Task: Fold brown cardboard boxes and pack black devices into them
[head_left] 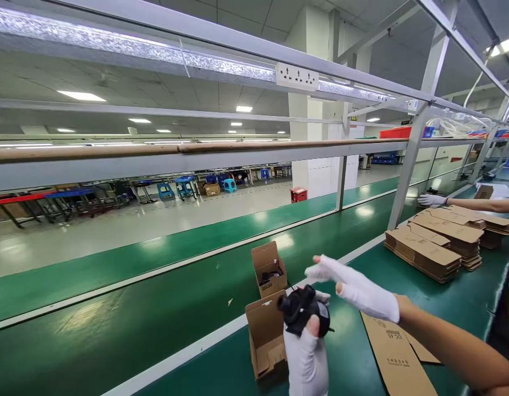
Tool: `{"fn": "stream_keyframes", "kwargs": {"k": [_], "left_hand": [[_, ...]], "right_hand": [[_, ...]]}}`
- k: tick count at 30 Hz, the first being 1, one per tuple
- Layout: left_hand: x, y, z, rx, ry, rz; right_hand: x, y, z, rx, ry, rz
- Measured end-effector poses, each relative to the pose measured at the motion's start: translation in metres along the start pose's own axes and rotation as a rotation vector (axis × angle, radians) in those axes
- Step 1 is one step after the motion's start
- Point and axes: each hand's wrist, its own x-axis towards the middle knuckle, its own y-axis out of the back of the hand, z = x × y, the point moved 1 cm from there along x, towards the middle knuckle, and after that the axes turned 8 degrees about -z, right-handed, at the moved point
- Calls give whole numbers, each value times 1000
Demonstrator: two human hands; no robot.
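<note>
A black pump-like device (306, 311) with stubby round ports is gripped in my left hand (306, 352), which wears a white glove with bare fingertips. My right hand (353, 283), gloved the same way, is held flat above and to the right of it, holding nothing, thumb apart from the fingers. Just left of my left hand an open cardboard box (266, 344) stands with its lid raised. Behind it, a second open cardboard box (269, 269) on the green belt has a black cabled item (271, 275) inside.
Flat cardboard blanks (397, 352) lie beneath my right forearm. Several stacks of folded cardboard (423, 253) sit farther right. At the far right a co-worker's gloved hand (432, 200) reaches over the belt. A metal post (409, 165) rises beside the belt (155, 297).
</note>
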Motion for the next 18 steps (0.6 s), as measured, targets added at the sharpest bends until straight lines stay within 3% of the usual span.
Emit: {"fn": "stream_keyframes", "kwargs": {"k": [4,5,7,10,13,16,18], "left_hand": [[2,3,25,-73,-130,98],[5,6,31,-41,-176,107],[15,16,39,89,-262,116],[30,34,47,343,-303,60],[41,42,49,566,-237,-112],[44,36,45,661,-91,-357],[41,26,41,666,6,-500]], "right_hand": [[0,-17,4,74,-242,-531],[-2,-18,-1,90,-303,-610],[-6,-13,-15,111,-392,-642],[-10,5,-42,-20,-400,-449],[-8,20,-67,-242,-178,-116],[4,25,-78,-375,88,164],[17,28,-73,-411,139,273]]}}
